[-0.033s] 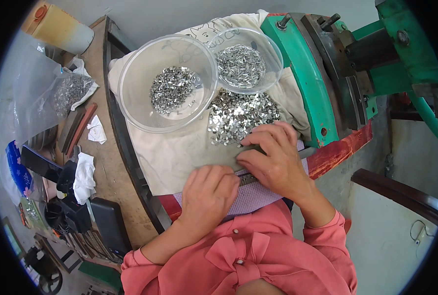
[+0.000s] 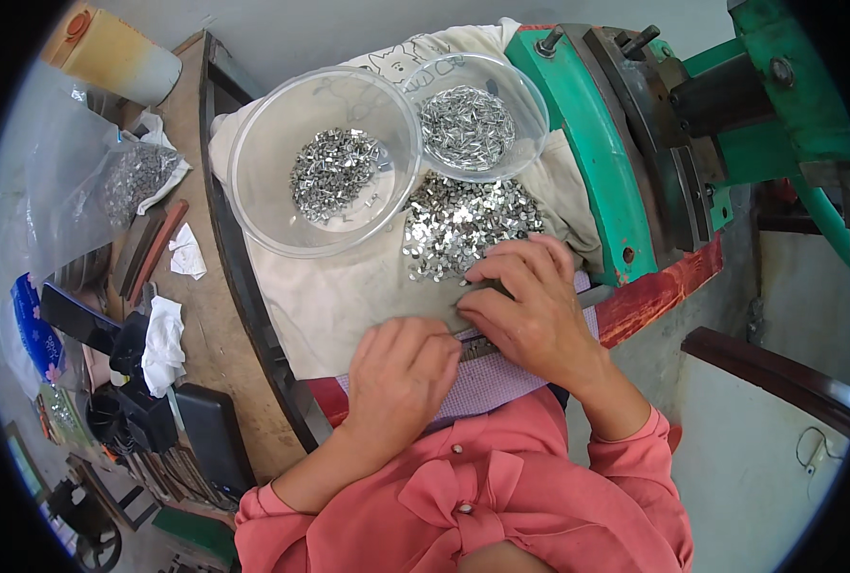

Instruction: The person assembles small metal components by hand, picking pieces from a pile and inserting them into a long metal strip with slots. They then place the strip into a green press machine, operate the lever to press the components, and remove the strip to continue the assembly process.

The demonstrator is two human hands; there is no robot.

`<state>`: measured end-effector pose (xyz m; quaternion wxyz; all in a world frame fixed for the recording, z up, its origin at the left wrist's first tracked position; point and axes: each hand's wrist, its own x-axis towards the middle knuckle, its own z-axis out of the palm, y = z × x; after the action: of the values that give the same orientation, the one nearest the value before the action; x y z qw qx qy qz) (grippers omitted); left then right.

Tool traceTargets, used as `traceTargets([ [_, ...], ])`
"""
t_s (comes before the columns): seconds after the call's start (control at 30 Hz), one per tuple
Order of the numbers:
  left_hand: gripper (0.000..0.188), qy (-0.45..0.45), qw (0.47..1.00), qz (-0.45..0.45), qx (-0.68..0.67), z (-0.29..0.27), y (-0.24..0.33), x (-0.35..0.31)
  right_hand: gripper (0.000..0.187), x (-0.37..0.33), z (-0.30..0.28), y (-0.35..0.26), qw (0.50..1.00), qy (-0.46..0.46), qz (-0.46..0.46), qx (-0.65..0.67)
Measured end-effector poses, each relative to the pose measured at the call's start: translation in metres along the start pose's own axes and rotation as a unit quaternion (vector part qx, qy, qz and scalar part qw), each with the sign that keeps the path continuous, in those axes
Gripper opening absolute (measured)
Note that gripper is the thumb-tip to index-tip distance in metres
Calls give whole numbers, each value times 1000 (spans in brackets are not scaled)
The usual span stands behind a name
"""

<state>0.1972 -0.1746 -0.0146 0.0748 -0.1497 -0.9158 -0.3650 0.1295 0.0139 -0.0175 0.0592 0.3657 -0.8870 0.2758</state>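
Observation:
My left hand (image 2: 396, 377) is closed, its fingers curled down over the near edge of the beige cloth (image 2: 320, 315). Whatever lies under its fingertips is hidden. Just right of it, a narrow metal strip (image 2: 475, 348) shows between my hands, at the cloth's near edge. My right hand (image 2: 538, 310) rests by the near right side of a pile of small shiny metal pieces (image 2: 463, 229). Its fingers are bent, with a gap between thumb and index finger, and I see nothing held there. The index fingertip is close to the pile's loose edge.
Behind the pile stand a large clear bowl (image 2: 253, 191) with small metal pieces and a smaller clear bowl (image 2: 535, 110) with thin metal pieces. A green machine (image 2: 587, 181) borders the right. On the left, a wooden table (image 2: 220, 382) carries bags, tissues and a black case (image 2: 213, 430).
My left hand has shifted very slightly to the left, away from my right hand. My right hand, the bowls and the pile look almost the same.

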Motion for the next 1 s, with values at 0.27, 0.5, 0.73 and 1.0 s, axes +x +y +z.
traceTargets([
  [0.27, 20, 33, 996, -63, 60, -12, -20, 9, 16, -7, -11, -7, 999, -11, 11, 46],
  [0.5, 21, -9, 996, -84, 13, -15, -24, 9, 18, -19, -13, -19, 997, -45, 5, 65],
  [0.73, 21, -31, 996, -82, -7, -18, -29, 8, 18, 1, -8, 0, 1000, 12, 17, -12],
  [1.0, 19, -4, 996, -88, 28, -11, -26, 8, 12, 17, 5, 4, 998, 8, -19, -57],
])
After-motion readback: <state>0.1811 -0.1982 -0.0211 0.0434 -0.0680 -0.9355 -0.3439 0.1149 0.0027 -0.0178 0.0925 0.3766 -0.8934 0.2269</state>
